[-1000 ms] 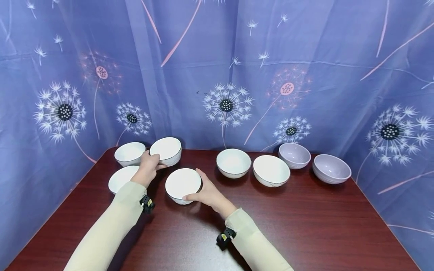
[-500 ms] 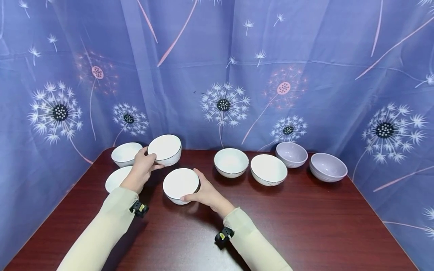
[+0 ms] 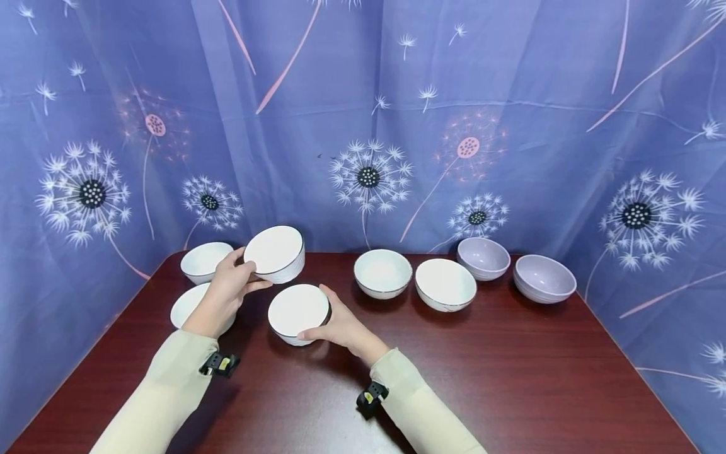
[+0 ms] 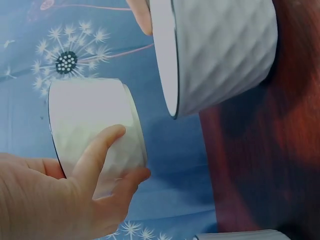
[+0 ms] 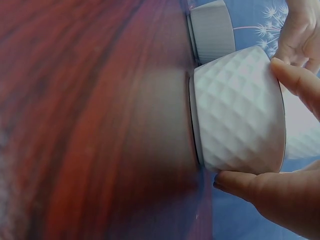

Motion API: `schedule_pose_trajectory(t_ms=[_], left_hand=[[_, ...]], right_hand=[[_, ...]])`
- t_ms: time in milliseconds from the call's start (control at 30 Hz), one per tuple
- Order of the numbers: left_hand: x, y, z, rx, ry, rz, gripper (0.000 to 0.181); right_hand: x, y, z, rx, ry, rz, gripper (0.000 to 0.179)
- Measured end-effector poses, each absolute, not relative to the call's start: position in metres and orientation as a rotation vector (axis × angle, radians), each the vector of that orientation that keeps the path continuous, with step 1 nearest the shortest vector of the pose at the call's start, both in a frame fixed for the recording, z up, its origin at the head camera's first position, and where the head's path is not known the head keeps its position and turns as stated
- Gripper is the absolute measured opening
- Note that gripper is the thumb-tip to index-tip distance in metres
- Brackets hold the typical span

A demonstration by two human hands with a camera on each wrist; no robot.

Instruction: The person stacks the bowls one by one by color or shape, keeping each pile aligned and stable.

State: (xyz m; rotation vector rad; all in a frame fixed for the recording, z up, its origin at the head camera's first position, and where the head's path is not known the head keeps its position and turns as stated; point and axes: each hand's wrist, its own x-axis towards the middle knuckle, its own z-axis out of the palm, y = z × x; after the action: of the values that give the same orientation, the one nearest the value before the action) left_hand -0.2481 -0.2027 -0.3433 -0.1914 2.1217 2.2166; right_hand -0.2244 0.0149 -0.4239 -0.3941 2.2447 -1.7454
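My left hand [image 3: 227,293] grips a white bowl [image 3: 274,249] with a dark rim, raised above the back of the table and slightly tilted. In the left wrist view, its thumb and fingers press the side of that bowl [image 4: 97,115]. Just in front and to the right, my right hand [image 3: 343,325] holds a second white bowl [image 3: 297,312], thumb on the near side and fingers round the far side. The right wrist view shows a diamond pattern on this bowl [image 5: 240,110]; whether its foot touches the table I cannot tell. The two held bowls are apart.
Two white bowls, one farther back [image 3: 206,261] and one nearer [image 3: 184,309], stand left, partly behind my left arm. Right of centre are a pale bowl [image 3: 382,273], a white bowl [image 3: 445,285] and two lilac bowls [image 3: 484,257]. A blue curtain [image 3: 317,189] hangs behind the dark red table [image 3: 510,378].
My left hand has lifted its bowl off the table and tilted it slightly. My right hand keeps its grip on the other bowl with little movement. The head view has shifted slightly.
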Motion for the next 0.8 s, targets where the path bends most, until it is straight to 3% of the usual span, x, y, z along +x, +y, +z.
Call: schedule_pose_trajectory(t_ms=[800], left_hand=[[-0.225, -0.208, -0.347, -0.063, 2.156, 2.113, 0.068]], right_hand=[[-0.225, 0.018, -0.425, -0.415, 2.221, -1.782, 0.103]])
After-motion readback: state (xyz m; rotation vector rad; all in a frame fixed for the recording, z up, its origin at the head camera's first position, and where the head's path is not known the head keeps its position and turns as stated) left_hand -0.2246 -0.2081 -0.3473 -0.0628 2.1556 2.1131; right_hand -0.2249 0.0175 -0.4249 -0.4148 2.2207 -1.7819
